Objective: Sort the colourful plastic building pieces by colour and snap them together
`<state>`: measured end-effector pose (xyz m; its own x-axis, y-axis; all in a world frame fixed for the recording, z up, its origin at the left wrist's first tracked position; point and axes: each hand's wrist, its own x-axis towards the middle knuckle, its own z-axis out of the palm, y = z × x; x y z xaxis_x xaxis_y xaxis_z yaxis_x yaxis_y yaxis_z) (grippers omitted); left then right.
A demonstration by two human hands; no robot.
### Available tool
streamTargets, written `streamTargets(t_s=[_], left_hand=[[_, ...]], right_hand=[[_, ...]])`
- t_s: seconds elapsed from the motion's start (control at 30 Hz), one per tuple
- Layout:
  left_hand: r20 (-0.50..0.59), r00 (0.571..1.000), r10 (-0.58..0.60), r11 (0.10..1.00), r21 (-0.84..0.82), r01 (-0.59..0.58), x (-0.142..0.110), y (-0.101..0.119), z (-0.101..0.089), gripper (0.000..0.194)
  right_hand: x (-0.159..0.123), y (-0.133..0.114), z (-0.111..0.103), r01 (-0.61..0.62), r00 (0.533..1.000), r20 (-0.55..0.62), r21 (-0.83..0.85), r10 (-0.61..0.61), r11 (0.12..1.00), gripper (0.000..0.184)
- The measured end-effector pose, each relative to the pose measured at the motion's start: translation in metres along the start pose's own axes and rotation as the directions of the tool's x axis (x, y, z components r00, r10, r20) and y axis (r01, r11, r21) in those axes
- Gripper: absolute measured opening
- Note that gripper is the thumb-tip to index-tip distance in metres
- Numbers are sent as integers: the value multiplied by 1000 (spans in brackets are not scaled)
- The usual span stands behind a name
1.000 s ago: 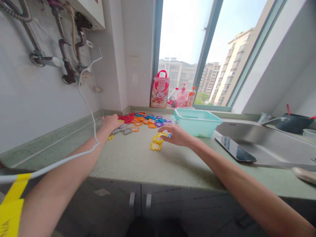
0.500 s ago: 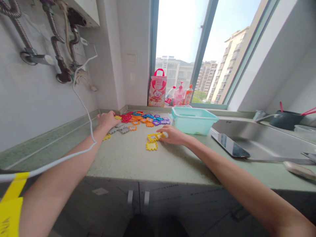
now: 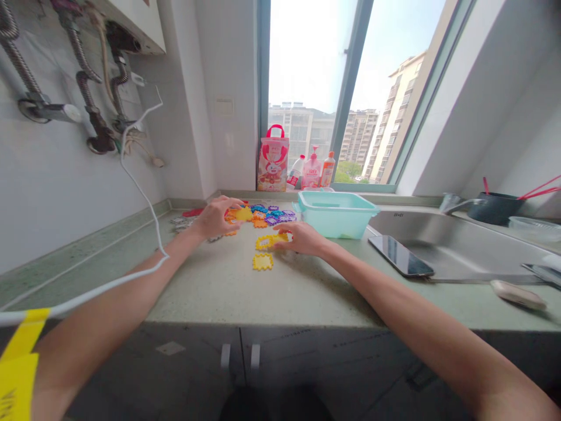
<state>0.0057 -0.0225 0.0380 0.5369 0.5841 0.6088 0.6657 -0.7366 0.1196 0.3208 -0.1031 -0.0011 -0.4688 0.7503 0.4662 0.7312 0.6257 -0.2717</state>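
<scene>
A heap of small coloured puzzle-like tiles (image 3: 270, 215) lies on the green counter (image 3: 245, 286) near the window. My left hand (image 3: 214, 217) is lifted a little above the heap and pinches a yellow tile (image 3: 243, 214). My right hand (image 3: 301, 238) rests on the counter with its fingers on a yellow tile (image 3: 272, 239) that adjoins others. One more yellow tile (image 3: 262, 261) lies alone just in front of them. Grey tiles (image 3: 179, 222) lie to the left of my left hand.
A teal plastic basin (image 3: 335, 214) stands right of the tiles. A phone (image 3: 400, 256) lies on the sink's edge, with the steel sink (image 3: 460, 245) beyond. A bag and bottles (image 3: 298, 166) line the window sill. A white cable (image 3: 144, 193) hangs over my left arm.
My left hand left the grey tiles, moved right over the heap and picked up a yellow tile. My right hand stays at the yellow tiles. The view has shifted slightly.
</scene>
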Motion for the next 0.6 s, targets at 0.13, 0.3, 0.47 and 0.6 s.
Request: streamTargets(t_s=[0.13,0.3,0.47,0.6], left_hand=[[142,957,254,941,-266,-211,-2,39,20,38],[299,894,334,880,-439,-182,-6,53,29,19],[307,912,273,878,-467,-105,-7,50,29,21],[295,918,265,868,-488,-94,-9,51,36,24]], right_hand=[[1,-3,-1,1,1000,-13,10,-1,1000,50],[1,-3,-1,22,1000,11,-15,-22,1000,34],[1,-4,-12,11,1000,-10,-104,-12,994,25],[3,-7,-17,-62,954,-294,-15,55,998,29]])
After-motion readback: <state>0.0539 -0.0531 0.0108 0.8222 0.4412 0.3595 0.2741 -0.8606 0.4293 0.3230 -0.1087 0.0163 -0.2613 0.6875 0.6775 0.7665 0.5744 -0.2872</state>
